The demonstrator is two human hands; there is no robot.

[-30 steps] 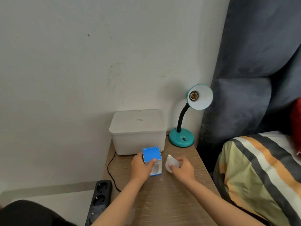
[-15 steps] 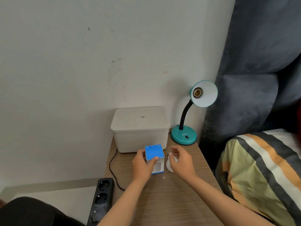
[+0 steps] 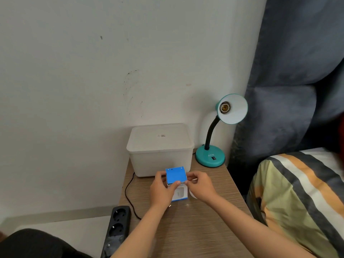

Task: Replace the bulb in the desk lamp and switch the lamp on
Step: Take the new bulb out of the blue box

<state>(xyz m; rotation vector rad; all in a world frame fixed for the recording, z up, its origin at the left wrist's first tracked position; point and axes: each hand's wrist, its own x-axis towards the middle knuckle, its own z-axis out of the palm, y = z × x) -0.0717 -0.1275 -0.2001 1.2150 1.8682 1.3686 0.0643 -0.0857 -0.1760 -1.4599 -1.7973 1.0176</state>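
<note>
A teal desk lamp (image 3: 210,157) stands at the back right of the wooden bedside table (image 3: 195,229). Its shade faces me and the socket (image 3: 224,107) inside is empty. A blue-topped white bulb box (image 3: 176,175) stands upright in front of the storage box. My left hand (image 3: 162,190) grips the bulb box's left side, thumb on its front. My right hand (image 3: 200,186) pinches the box's top right edge. A white bulb (image 3: 192,194) lies on the table, mostly hidden under my right hand.
A white lidded storage box (image 3: 160,146) sits against the wall behind the bulb box. A black power strip (image 3: 116,228) lies on the floor to the left, with a black cord (image 3: 128,192) running up. A bed with a striped blanket (image 3: 297,192) borders the table's right side.
My right hand let go of the white bulb, which now lies on the table, and moved left onto the bulb box's top edge. My left hand stayed on the box.
</note>
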